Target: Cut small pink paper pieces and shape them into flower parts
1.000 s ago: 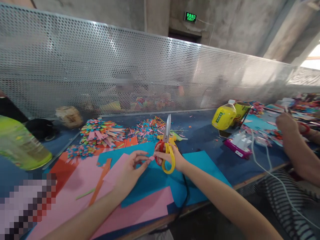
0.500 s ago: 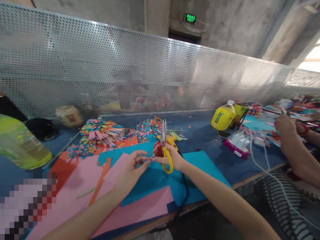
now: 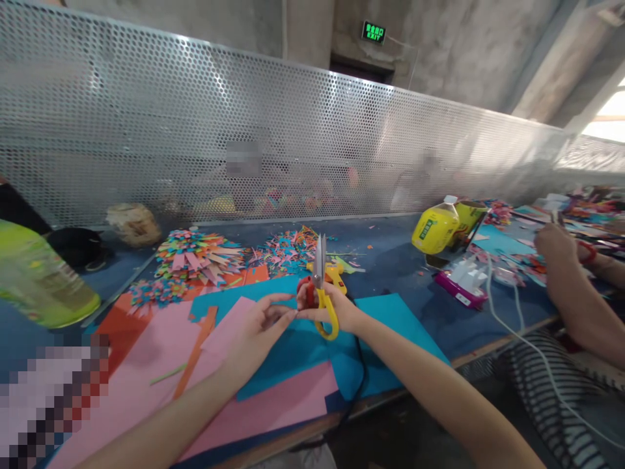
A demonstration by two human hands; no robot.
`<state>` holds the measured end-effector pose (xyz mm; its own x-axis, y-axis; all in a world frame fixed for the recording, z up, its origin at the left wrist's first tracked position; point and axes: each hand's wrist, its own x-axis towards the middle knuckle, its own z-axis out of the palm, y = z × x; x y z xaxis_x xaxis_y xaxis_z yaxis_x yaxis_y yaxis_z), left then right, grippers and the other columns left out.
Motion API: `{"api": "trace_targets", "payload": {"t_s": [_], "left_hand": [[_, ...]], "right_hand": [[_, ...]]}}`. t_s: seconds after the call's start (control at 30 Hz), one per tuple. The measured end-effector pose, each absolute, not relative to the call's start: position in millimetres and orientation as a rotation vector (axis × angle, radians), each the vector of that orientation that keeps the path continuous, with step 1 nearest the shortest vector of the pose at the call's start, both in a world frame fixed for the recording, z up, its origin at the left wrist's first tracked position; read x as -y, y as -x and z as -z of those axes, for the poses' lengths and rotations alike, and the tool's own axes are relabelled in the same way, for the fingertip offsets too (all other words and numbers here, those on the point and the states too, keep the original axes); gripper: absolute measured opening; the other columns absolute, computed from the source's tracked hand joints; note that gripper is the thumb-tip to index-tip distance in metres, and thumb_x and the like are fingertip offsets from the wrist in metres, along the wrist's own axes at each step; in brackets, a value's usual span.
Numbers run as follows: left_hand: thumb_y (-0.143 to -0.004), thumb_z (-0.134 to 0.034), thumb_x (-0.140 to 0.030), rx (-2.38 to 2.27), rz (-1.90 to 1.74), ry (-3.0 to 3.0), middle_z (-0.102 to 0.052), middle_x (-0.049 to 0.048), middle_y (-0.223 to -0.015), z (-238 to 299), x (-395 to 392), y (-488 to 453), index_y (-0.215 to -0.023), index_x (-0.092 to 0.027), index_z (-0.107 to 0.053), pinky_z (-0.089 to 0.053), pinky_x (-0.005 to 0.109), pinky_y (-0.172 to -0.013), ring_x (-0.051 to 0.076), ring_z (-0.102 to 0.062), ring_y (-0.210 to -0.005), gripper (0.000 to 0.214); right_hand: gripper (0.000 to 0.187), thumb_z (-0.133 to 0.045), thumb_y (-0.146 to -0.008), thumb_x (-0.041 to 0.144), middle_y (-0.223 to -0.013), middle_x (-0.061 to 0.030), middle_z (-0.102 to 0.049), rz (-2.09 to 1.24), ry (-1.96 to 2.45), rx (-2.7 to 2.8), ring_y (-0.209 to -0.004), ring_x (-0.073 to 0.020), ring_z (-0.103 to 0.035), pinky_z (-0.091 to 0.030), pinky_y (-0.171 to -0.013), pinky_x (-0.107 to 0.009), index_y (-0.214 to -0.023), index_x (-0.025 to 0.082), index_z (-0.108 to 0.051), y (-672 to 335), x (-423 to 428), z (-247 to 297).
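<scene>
My right hand (image 3: 336,309) grips a pair of scissors (image 3: 321,281) with red and yellow handles, blades closed and pointing up and away. My left hand (image 3: 254,332) hovers just left of it over the coloured paper, thumb and forefinger pinched together, their tips meeting my right hand's fingertips; whatever they pinch is too small to make out. Below both hands lie a blue sheet (image 3: 390,319) and pink sheets (image 3: 146,352), with an orange strip (image 3: 198,348) on the pink.
Piles of cut paper strips (image 3: 195,255) and scraps (image 3: 288,249) lie behind the sheets, before a perforated metal screen (image 3: 195,130). A yellow bottle (image 3: 436,228) and tissue pack (image 3: 463,279) sit to the right. Another person's arm (image 3: 576,293) works at far right. A green bottle (image 3: 39,280) stands left.
The scissors swung from tilting right to nearly upright, and my right hand drew slightly toward my left. The small pink piece seen between the fingertips a second ago no longer shows.
</scene>
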<state>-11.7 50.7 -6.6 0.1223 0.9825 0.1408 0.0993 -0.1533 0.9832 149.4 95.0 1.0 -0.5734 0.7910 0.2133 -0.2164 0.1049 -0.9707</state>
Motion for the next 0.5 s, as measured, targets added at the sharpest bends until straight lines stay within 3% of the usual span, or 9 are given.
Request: {"api": "trace_targets", "payload": {"t_s": [0.13,0.3,0.5], "left_hand": [[-0.072,-0.057,-0.036,-1.11,-1.202,-1.462,-0.066,0.0021,-0.076,7.1,-51.9,11.9,-0.099,-0.018,-0.051,-0.047,0.03,-0.07,0.018,-0.062,-0.076,0.032],[-0.073,-0.056,-0.038,-1.101,-1.24,-1.432,-0.067,0.0024,-0.079,10.1,-53.4,14.6,-0.099,-0.019,-0.051,-0.047,0.029,-0.07,0.017,-0.062,-0.078,0.032],[-0.073,-0.057,-0.036,-1.092,-1.259,-1.413,-0.067,0.0032,-0.08,10.1,-53.9,16.4,-0.097,-0.018,-0.053,-0.047,0.028,-0.071,0.016,-0.062,-0.078,0.03]], "right_hand": [[0.037,-0.076,-0.051,0.022,-0.072,0.0041,-0.052,-1.595,0.563,1.611,-0.067,-0.0082,-0.053,-0.046,-0.067,-0.024,-0.077,0.016,-0.05,-151.0,-93.5,0.1],[0.025,-0.069,-0.063,0.028,-0.071,0.0021,-0.054,-1.508,0.59,1.677,-0.059,-0.0084,-0.052,-0.044,-0.057,-0.023,-0.079,0.016,-0.053,-154.2,-93.1,0.8],[0.032,-0.074,-0.055,0.028,-0.072,0.0021,-0.055,-1.531,0.616,1.604,-0.06,-0.0083,-0.053,-0.045,-0.055,-0.022,-0.076,0.016,-0.053,-149.6,-92.6,-1.9]]}}
